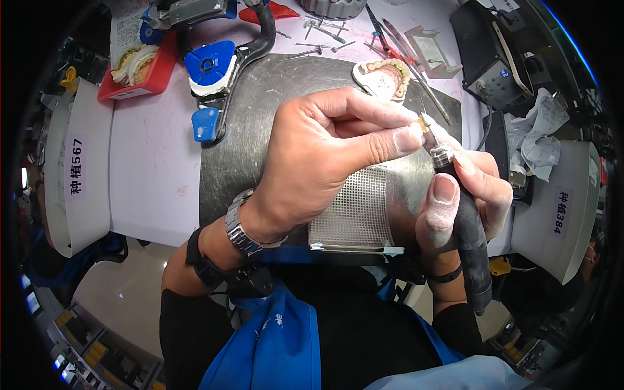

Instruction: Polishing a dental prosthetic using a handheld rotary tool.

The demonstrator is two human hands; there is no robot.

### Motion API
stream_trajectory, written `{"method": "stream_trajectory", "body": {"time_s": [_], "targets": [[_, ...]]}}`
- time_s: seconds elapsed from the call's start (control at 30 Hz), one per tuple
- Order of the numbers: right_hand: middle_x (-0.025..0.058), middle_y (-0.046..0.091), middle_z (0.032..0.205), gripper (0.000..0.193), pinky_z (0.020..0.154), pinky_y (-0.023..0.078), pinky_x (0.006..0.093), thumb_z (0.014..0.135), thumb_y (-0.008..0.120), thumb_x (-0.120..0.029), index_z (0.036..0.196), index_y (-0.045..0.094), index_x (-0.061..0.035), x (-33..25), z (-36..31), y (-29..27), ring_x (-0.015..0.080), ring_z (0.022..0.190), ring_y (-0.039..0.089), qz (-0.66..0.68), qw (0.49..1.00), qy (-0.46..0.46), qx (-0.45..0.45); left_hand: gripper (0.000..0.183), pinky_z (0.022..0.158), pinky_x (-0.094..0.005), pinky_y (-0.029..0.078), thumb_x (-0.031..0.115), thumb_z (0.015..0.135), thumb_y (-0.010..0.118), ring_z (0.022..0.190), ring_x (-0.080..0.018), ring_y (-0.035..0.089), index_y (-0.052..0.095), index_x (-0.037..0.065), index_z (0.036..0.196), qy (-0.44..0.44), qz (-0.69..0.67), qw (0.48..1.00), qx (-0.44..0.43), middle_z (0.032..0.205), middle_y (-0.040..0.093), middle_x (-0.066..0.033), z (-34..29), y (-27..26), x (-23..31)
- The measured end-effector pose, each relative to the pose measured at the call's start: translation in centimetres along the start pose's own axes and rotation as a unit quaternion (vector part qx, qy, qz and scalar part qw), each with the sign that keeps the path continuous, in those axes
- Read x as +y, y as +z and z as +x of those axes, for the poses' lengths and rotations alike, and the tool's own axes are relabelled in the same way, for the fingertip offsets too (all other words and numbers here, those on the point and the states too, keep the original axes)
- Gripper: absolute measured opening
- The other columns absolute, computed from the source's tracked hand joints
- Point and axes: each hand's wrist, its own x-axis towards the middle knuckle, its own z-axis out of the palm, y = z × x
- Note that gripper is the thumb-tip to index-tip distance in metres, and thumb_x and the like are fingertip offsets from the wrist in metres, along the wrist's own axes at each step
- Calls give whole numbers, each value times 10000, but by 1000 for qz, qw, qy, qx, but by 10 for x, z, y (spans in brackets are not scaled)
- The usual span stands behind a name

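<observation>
My left hand pinches a small yellowish dental crown between thumb and forefinger. In my right hand is a black handpiece with a metal collar, its fingers wrapped round the body and its thumb along the side. The handpiece's tip meets or nearly meets the crown; whether they touch, I cannot tell. White dust coats the fingertips of both hands. Just beyond them a plaster dental model with a row of teeth rests on the grey metal plate.
A perforated metal screen lies below my hands. At the left are a blue-and-white articulator and a red tray of dental models. Burs and a clear block lie at the back; a black control box stands at the right.
</observation>
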Motion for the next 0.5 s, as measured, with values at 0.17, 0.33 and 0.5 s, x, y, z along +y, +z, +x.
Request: {"method": "stream_trajectory", "body": {"time_s": [0.17,0.33,0.5], "targets": [[182,591,834,236,720,498,307,822,600,-163,979,485,-30,0,0,0,175,775,601,1,1000,2,0,158,772,-247,520,9,766,685,824,-148,639,624,-55,897,0,10,1000,2,877,661,-138,0,0,1],[184,591,835,229,727,499,305,815,607,-153,968,491,-28,0,1,-1,178,775,604,7,1000,3,2,148,796,-274,520,-31,782,644,855,-178,638,602,-61,921,0,14,1000,-8,892,647,-155,0,-1,1],[203,586,876,247,741,510,311,800,636,-93,978,489,-5,0,0,-3,223,828,614,43,999,-5,-1,157,777,-247,521,11,765,686,827,-149,639,624,-54,894,3,3,1000,-2,880,661,-137,1,0,0]]}}
